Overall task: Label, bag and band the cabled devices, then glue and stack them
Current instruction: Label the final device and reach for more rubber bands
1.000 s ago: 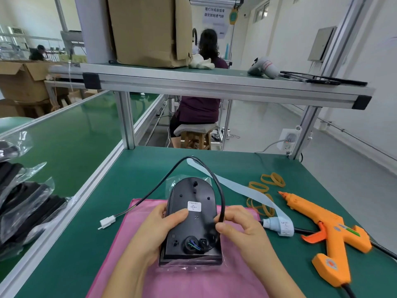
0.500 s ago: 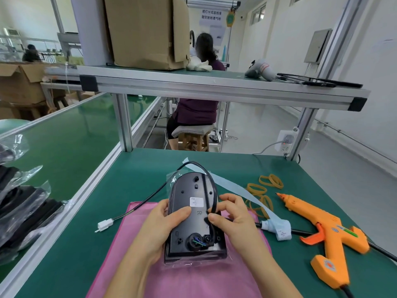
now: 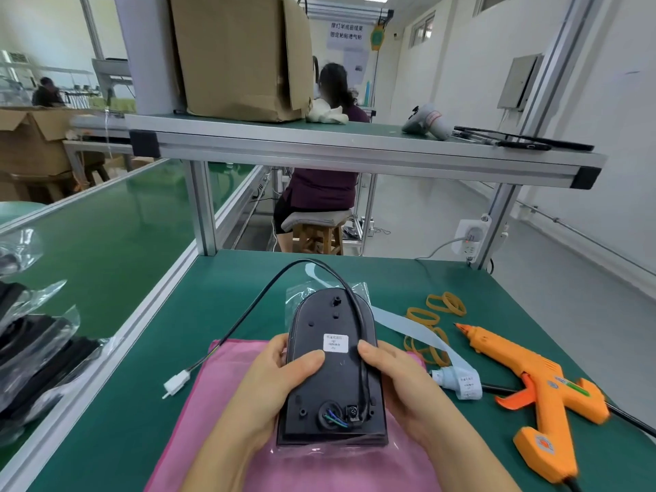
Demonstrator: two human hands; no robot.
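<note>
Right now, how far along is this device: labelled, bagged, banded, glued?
Done: white label on the black device, seemingly inside a clear bag. In hand: left hand and right hand grip it. To do: rubber bands and glue gun lie untouched; banding, gluing, stacking remain.

The right hand [image 3: 401, 381] has shifted from the centre of the device [image 3: 332, 385] to its right edge. Its thumb now pins the cable [image 3: 362, 381] just right of the label [image 3: 335, 342]. The cable loop, tight against the rounded top 0.5 s ago, now arcs clear above it.
</note>
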